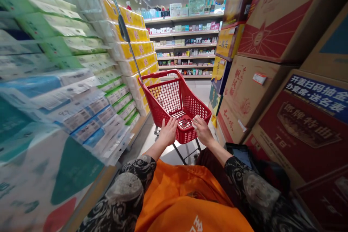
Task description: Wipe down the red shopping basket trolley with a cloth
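- Red cart [194,108], in the aisle [201,88]: likely light, stiff, free-rolling — best held by its far bar [156,75].
- Left hand [169,130] spread at the near rim [185,129].
- Right hand [202,130] closed, seemingly on a white wad [194,123].

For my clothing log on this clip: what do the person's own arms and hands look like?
The left hand and right hand are ungloved. Black sleeves with pale grey swirls and large rounded motifs stop partway down, short of the hands.

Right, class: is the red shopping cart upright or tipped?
Upright: the red shopping cart has metal legs beneath and its open top facing up.
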Available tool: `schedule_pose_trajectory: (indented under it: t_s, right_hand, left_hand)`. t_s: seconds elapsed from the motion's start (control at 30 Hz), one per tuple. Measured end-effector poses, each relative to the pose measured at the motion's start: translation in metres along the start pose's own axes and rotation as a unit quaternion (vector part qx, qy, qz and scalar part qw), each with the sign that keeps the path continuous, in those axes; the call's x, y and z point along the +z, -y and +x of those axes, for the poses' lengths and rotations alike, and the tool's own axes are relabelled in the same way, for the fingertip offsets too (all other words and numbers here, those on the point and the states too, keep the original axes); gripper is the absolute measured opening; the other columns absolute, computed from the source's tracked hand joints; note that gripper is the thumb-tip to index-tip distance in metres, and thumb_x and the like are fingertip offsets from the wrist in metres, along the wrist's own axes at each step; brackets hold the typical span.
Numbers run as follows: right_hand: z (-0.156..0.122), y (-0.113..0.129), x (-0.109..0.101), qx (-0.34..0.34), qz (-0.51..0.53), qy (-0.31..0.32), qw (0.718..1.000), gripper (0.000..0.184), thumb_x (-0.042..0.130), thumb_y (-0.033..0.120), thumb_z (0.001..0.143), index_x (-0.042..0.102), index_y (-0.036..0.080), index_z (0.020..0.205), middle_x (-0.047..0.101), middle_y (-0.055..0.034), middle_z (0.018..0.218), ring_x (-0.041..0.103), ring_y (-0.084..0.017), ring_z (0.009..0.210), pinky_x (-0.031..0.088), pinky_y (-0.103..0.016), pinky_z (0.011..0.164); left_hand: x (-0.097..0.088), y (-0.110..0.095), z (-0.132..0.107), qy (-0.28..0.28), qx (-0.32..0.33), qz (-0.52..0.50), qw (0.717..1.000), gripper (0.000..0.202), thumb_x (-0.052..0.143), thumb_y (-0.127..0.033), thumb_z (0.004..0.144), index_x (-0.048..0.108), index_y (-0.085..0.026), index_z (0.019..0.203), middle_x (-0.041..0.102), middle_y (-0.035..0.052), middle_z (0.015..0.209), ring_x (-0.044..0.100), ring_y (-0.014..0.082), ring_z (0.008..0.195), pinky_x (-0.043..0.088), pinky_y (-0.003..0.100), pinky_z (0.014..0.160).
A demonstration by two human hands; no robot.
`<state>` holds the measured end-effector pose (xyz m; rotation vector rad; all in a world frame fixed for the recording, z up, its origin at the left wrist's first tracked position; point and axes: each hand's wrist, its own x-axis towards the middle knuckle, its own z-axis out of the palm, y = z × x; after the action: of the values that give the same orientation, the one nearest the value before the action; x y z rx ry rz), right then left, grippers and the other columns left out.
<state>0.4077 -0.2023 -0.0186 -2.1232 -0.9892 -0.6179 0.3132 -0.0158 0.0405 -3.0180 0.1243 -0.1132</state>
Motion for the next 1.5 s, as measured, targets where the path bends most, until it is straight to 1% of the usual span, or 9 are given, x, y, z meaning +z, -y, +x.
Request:
schedule_pose_trajectory:
  t_s: [0.13, 0.3, 0.43, 0.6, 0.83, 0.97, 1.1, 1.33, 1.5]
  right_hand:
    - [0.012, -0.026, -0.017, 0.044, -0.006, -0.003, 0.999, 0.032, 0.041, 0.015, 0.083, 0.069, 0.016, 0.101, 0.059, -0.012, 0.123, 0.044, -0.024, 0.124, 0.034, -0.05, 0.106]
    - [0.008, 0.006, -0.002, 0.06, 0.035, 0.002, 0.998, 0.037, 0.039, 0.012, 0.08, 0.069, 0.017, 0.101, 0.061, -0.0115, 0.118, 0.052, -0.023, 0.116, 0.04, -0.044, 0.102]
    - [-0.009, 0.016, 0.0, 0.061, 0.035, -0.002, 0.998, 0.04, 0.038, 0.012, 0.077, 0.067, 0.016, 0.104, 0.059, -0.0119, 0.121, 0.051, -0.023, 0.116, 0.04, -0.044, 0.101]
    - [-0.009, -0.023, -0.016, 0.077, 0.005, -0.027, 0.997, 0.037, 0.039, 0.014, 0.076, 0.068, 0.018, 0.098, 0.062, -0.0103, 0.116, 0.053, -0.024, 0.114, 0.04, -0.046, 0.1]
    - [0.0, -0.067, -0.033, 0.091, -0.005, -0.035, 0.995, 0.034, 0.041, 0.019, 0.077, 0.069, 0.02, 0.096, 0.063, -0.0092, 0.116, 0.053, -0.024, 0.113, 0.04, -0.046, 0.1]
    - [0.004, -0.081, -0.05, 0.131, -0.014, -0.025, 0.991, 0.038, 0.039, 0.019, 0.076, 0.068, 0.016, 0.1, 0.059, -0.0108, 0.12, 0.052, -0.025, 0.115, 0.041, -0.045, 0.1]
    - [-0.004, -0.063, -0.05, 0.155, -0.026, -0.079, 0.984, 0.04, 0.036, 0.02, 0.08, 0.065, 0.015, 0.107, 0.056, -0.0115, 0.125, 0.048, -0.025, 0.119, 0.037, -0.045, 0.103]
    - [-0.005, 0.015, -0.005, 0.079, -0.027, -0.111, 0.99, 0.044, 0.032, 0.018, 0.088, 0.051, 0.013, 0.127, 0.042, -0.0118, 0.14, 0.024, -0.024, 0.137, 0.022, -0.051, 0.112]
    - [-0.001, 0.002, -0.005, 0.041, -0.044, -0.087, 0.994, 0.04, 0.031, 0.02, 0.092, 0.052, 0.015, 0.126, 0.044, -0.0124, 0.138, 0.028, -0.023, 0.135, 0.028, -0.05, 0.109]
  left_hand:
    - [-0.002, -0.003, 0.006, 0.011, 0.001, 0.004, 1.0, 0.063, 0.037, -0.019, 0.081, 0.025, -0.013, 0.142, 0.022, 0.0106, 0.151, 0.016, 0.0242, 0.139, 0.007, 0.054, 0.112]
    - [0.002, -0.035, 0.007, -0.009, 0.011, -0.008, 1.0, 0.063, 0.036, -0.022, 0.082, 0.025, -0.011, 0.142, 0.019, 0.0111, 0.152, 0.013, 0.0271, 0.14, 0.01, 0.056, 0.111]
    - [-0.004, -0.029, 0.012, -0.024, 0.046, -0.019, 0.998, 0.061, 0.034, -0.022, 0.082, 0.024, -0.013, 0.142, 0.024, 0.0097, 0.151, 0.017, 0.0243, 0.139, 0.009, 0.056, 0.111]
    - [-0.014, 0.002, 0.025, 0.007, -0.021, 0.006, 1.0, 0.071, 0.046, -0.024, 0.075, 0.024, -0.011, 0.141, 0.026, 0.0141, 0.149, 0.017, 0.0277, 0.138, 0.008, 0.059, 0.11]
    - [-0.016, -0.017, 0.027, -0.01, -0.007, -0.006, 1.0, 0.068, 0.043, -0.021, 0.076, 0.026, -0.01, 0.141, 0.03, 0.0136, 0.148, 0.017, 0.03, 0.138, 0.007, 0.059, 0.11]
    - [-0.023, -0.001, 0.026, -0.006, -0.005, 0.001, 1.0, 0.066, 0.041, -0.019, 0.077, 0.027, -0.012, 0.141, 0.031, 0.0113, 0.148, 0.019, 0.0276, 0.138, 0.006, 0.058, 0.11]
    - [-0.021, 0.018, 0.022, -0.005, -0.039, 0.023, 0.999, 0.069, 0.039, -0.015, 0.076, 0.022, -0.012, 0.143, 0.023, 0.0122, 0.151, 0.013, 0.0276, 0.139, 0.005, 0.059, 0.109]
    - [-0.022, 0.006, 0.015, -0.012, -0.036, 0.022, 0.999, 0.068, 0.04, -0.018, 0.078, 0.021, -0.015, 0.144, 0.02, 0.0104, 0.152, 0.009, 0.0279, 0.14, 0.002, 0.057, 0.11]
    - [-0.025, 0.03, 0.005, -0.038, -0.094, 0.046, 0.994, 0.067, 0.039, -0.017, 0.078, 0.021, -0.012, 0.143, 0.021, 0.012, 0.151, 0.01, 0.0271, 0.14, 0.003, 0.057, 0.11]
